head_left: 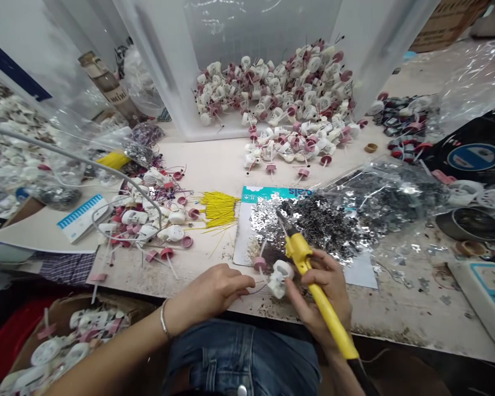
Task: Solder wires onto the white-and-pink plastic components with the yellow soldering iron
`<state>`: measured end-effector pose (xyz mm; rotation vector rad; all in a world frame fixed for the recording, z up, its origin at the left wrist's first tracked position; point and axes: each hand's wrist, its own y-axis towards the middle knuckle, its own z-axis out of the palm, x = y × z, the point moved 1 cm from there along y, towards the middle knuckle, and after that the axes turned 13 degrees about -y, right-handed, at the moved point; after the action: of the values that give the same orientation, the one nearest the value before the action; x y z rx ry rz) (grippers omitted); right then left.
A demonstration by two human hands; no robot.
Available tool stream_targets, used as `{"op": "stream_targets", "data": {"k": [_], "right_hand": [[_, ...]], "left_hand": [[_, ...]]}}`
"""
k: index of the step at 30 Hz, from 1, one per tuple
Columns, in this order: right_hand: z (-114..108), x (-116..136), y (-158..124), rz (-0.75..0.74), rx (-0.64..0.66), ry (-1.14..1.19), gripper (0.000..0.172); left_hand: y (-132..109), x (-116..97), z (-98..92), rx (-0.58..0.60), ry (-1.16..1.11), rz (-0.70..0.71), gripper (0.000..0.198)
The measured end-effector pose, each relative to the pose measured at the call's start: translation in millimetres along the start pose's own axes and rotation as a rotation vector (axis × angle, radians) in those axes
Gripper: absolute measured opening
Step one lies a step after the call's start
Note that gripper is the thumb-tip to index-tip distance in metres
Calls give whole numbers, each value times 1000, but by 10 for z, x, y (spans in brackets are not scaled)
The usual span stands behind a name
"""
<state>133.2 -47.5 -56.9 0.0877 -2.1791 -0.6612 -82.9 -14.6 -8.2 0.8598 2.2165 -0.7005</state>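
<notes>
My right hand point(328, 291) is wrapped around a yellow soldering iron point(324, 311), whose dark tip points up and left over the small metal pieces. The thumb of that hand also presses against a white plastic part point(279, 279). Beside this part a pink cap with a white stem point(259, 264) stands near the front of the sheet. My left hand point(218, 289) is closed at the fingertips on a thin wire, just left of the white part. Small silver and dark metal pieces point(322, 220) are heaped on a printed sheet point(242, 236) ahead of my hands.
A bundle of yellow wires point(218, 209) lies left of the sheet. White and pink parts point(136, 220) are piled farther left. A translucent bin point(177, 99) at the back holds many similar parts. On the right are a plastic bag point(396, 187) and a white-and-blue device point(482, 297).
</notes>
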Motion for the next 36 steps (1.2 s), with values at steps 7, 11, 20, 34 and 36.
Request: {"op": "stream_targets", "data": {"k": [7,11,20,34,36], "right_hand": [[35,13,16,-263,129,-19,19],[9,43,47,-197,105,-16,20],[87,57,106,-311,146,-34,19],[-177,193,-391,4,-148,5,25],[-264,261,-481,14,-151,-14,34]], "left_hand": [[108,-43,-52,35,370,143,17],[109,-44,-203,46,30,-2,17],[321,-35,-404,293,-232,-63,27],[-1,-143,-18,-218,125,-28,12],[0,-154,88,-302,3,-60,12]]}}
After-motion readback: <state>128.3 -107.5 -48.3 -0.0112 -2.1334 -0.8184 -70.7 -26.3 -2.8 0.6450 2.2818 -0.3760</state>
